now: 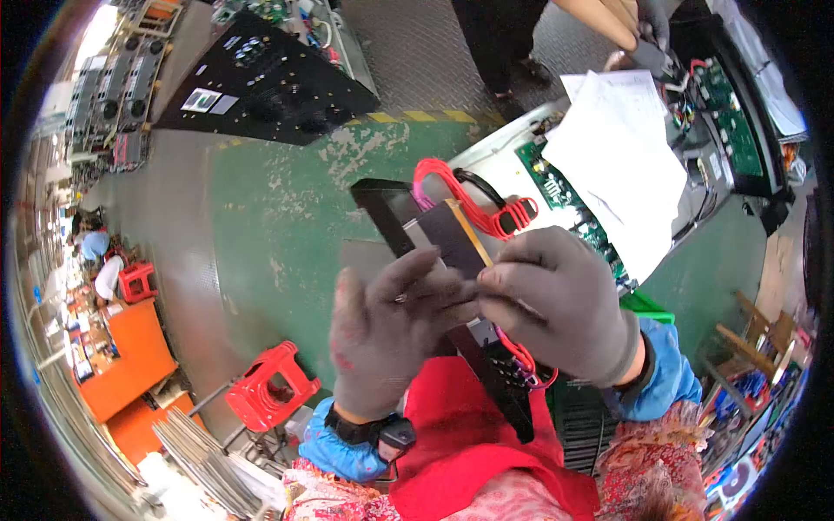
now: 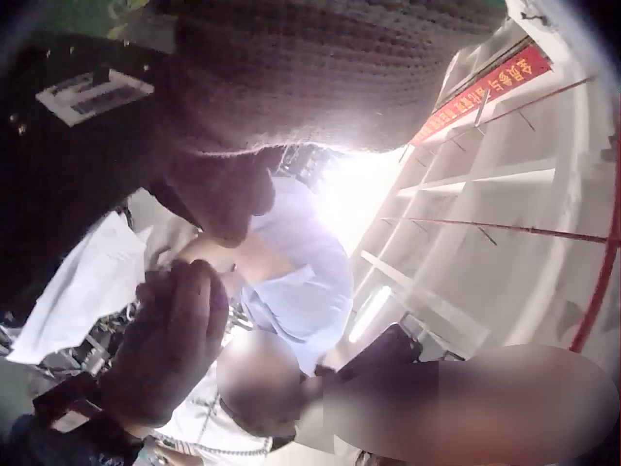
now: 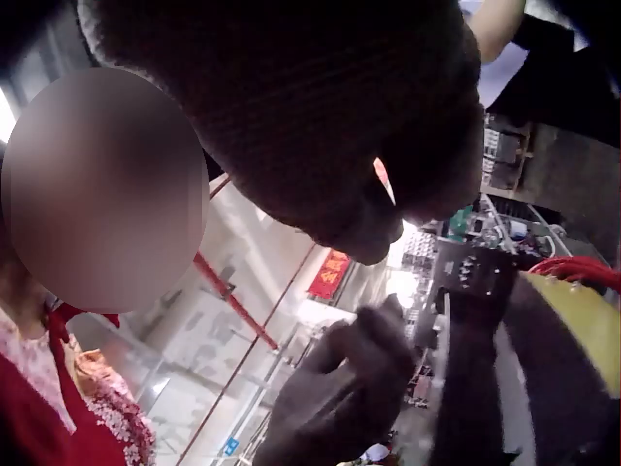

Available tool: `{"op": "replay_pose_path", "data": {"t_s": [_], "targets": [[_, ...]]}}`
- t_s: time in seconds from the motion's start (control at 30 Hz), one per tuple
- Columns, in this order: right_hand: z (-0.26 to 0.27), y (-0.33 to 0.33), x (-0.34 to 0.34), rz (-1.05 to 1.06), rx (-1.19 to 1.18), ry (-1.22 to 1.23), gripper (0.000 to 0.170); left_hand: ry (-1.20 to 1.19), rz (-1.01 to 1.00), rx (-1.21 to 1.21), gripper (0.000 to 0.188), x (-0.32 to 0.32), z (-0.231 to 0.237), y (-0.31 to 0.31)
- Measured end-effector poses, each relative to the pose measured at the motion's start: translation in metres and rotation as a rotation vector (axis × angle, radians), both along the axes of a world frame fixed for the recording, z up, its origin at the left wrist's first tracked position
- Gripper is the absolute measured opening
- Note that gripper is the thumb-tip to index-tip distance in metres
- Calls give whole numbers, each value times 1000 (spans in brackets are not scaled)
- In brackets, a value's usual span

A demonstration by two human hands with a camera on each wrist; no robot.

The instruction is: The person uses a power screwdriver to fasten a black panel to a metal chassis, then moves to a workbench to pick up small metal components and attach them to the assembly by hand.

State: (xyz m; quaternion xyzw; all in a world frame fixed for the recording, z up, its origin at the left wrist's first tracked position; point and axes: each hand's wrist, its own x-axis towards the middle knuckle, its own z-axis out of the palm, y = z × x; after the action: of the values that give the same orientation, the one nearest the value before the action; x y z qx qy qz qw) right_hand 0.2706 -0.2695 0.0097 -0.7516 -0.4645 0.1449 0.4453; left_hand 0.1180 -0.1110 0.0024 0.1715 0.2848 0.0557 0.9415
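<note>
My gloved left hand (image 1: 387, 326) is over a black metal panel (image 1: 491, 373) with its fingers stretched toward the right hand. My gloved right hand (image 1: 565, 300) has bent fingers, with thumb and index close together at the panel's right side. I cannot tell whether anything small sits between those fingertips. On the panel is a dark block with a yellow edge strip (image 1: 469, 233), partly hidden by both hands. A looped bundle of red cable (image 1: 478, 208) lies at its far end. In the right wrist view, the left hand (image 3: 340, 388) appears below the right hand (image 3: 320, 126).
Beyond the cables stands an open white chassis with green circuit boards (image 1: 543, 178) and white papers (image 1: 621, 165) on top. Another person's gloved hand (image 1: 651, 59) works at its far side. A red stool (image 1: 271, 386) stands at left, and a black panel (image 1: 269, 82) farther off.
</note>
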Motion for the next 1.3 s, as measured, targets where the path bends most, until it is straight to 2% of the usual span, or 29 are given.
{"op": "replay_pose_path", "data": {"t_s": [0.03, 0.07, 0.17, 0.27, 0.33, 0.43, 0.47, 0.53, 0.57, 0.63, 0.73, 0.8, 0.87, 0.9, 0.93, 1.03, 1.07, 1.17, 1.3], "targets": [[7, 5, -5, 19, -21, -57, 20, -147, -29, -121, 80, -2, -8, 2], [13, 10, -9, 35, -45, -111, 18, -196, -43, -126, 80, 0, -8, 1], [20, 22, -20, 71, -76, -183, 17, -12, -136, 213, 85, 5, 5, -7], [20, 32, -29, 53, -91, -200, 16, 52, -335, 435, 87, 8, 15, -3], [20, 37, -33, 25, -109, -219, 16, 91, -436, 730, 83, 5, 13, -2], [20, 39, -35, 64, -167, -232, 21, 177, -494, 1423, 69, -10, -9, -3], [19, 40, -36, 70, -185, -246, 17, 207, -511, 1654, 64, -14, -15, -5], [19, 41, -38, 75, -228, -273, 13, 163, -369, 1512, 62, -17, -18, -11], [19, 40, -38, 90, -262, -284, 13, 94, -219, 1136, 65, -16, -16, -18], [20, 39, -38, 117, -329, -306, 14, -22, -147, 836, 67, -17, -12, -20], [18, 36, -34, 139, -291, -298, 13, -68, -315, 994, 68, -23, 0, -5], [4, 28, -18, 49, -185, -11, 12, 56, -362, 997, 71, -21, 12, -1], [-25, 20, 4, -92, -139, 262, 15, 353, -134, 1125, 67, -12, -3, 6], [-38, 17, 16, -197, -262, 781, 19, 500, -14, 1182, 65, -5, -10, 10], [-59, 19, 24, -224, -253, 803, 20, 505, 29, 1083, 55, 4, -13, 14], [-107, 25, 27, -235, -200, 941, 24, 262, -132, 804, 62, 12, -39, 22], [-117, 28, 26, -221, -179, 1000, 25, 284, -137, 851, 62, 14, -50, 19], [-136, 34, 25, -199, -156, 889, 29, 468, -210, 789, 60, 21, -40, 14], [-148, 40, 29, -121, -105, 854, 25, 544, -162, 805, 59, 28, -37, 8]]}}
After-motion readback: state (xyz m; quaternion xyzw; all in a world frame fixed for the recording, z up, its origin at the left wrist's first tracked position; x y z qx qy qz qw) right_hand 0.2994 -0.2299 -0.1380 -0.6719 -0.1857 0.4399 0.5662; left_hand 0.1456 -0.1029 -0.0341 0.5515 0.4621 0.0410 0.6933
